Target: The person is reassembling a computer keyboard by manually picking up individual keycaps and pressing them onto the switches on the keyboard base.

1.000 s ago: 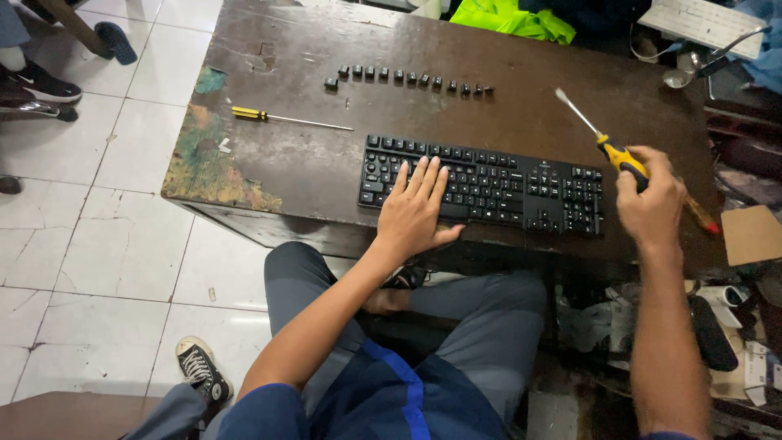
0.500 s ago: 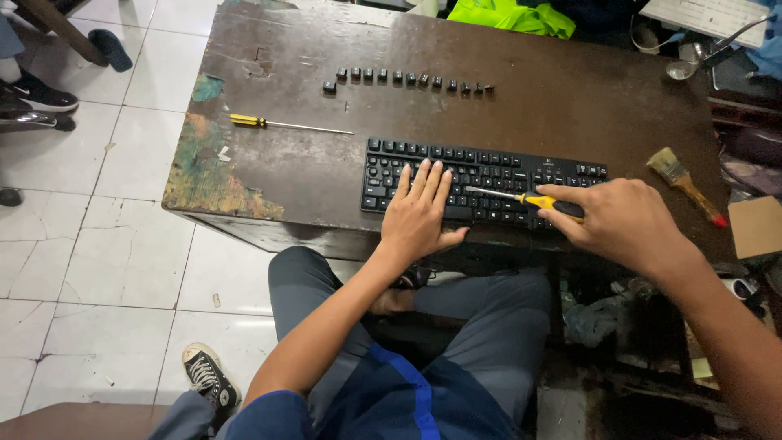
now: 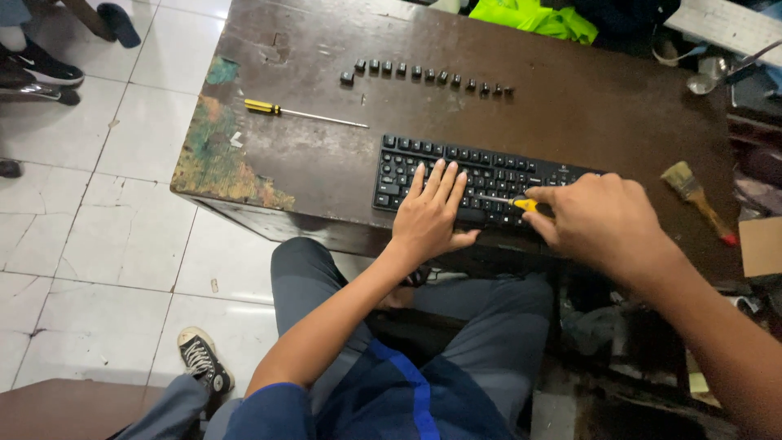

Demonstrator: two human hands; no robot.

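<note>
Your left hand [image 3: 430, 218] lies flat and open on the black keyboard [image 3: 481, 181], fingers spread and pointing toward 12 o'clock, palm pressing the lower middle keys and holding nothing. Your right hand [image 3: 601, 218] is clenched around a yellow-handled screwdriver [image 3: 515, 202]; only a short bit of the yellow grip and the thin shaft show past your fingers, with the shaft pointing toward 9 o'clock and its tip lying over the keys just beside your left fingertips. The keyboard sits along the near edge of the dark brown bench [image 3: 342, 163], straight in front of you at 12 o'clock, its right end hidden under your right hand. Beyond it, toward 12 o'clock, a row of loose black keycaps [image 3: 428, 75] runs across the bench, well apart from the keyboard. At about 10 o'clock from the keyboard a second screwdriver [image 3: 303, 112] with a yellow handle lies untouched, its shaft pointing toward 3 o'clock. At 3 o'clock from your right hand a paintbrush [image 3: 692, 195] with pale bristles and a red-tipped handle rests near the bench edge. Bright green cloth [image 3: 533, 16] is bunched at the far edge of the bench.
</note>
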